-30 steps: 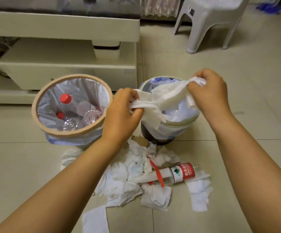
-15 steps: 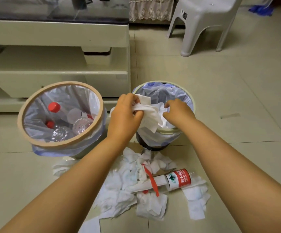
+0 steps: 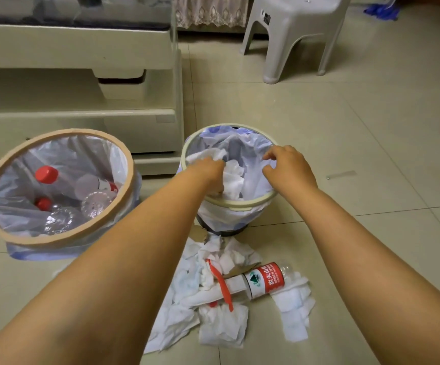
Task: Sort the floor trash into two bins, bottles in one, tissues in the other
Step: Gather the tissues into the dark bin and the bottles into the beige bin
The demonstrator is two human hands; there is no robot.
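Two lined bins stand on the tiled floor. The tan-rimmed bin (image 3: 128,164) on the left holds several clear bottles (image 3: 55,185) with red caps. The cream-rimmed bin (image 3: 240,204) on the right holds white tissues (image 3: 233,177). My left hand (image 3: 209,173) reaches down into this bin, its fingers curled into the tissue wad. My right hand (image 3: 288,168) hovers over the bin's right rim, fingers loosely bent and holding nothing. In front of the bin lies a pile of tissues (image 3: 213,322) with a red-labelled bottle (image 3: 265,280) on it.
A red strip (image 3: 222,284) and a brown cardboard scrap (image 3: 197,233) lie among the tissues. A low cream cabinet (image 3: 81,122) stands behind the bins, a grey plastic stool (image 3: 292,35) at the back right. A small clear scrap (image 3: 341,175) lies to the right.
Both hands held a stretched tissue above the right bin, then lowered it inside. My right hand has let go and drawn back to the rim. My left hand has sunk deeper.
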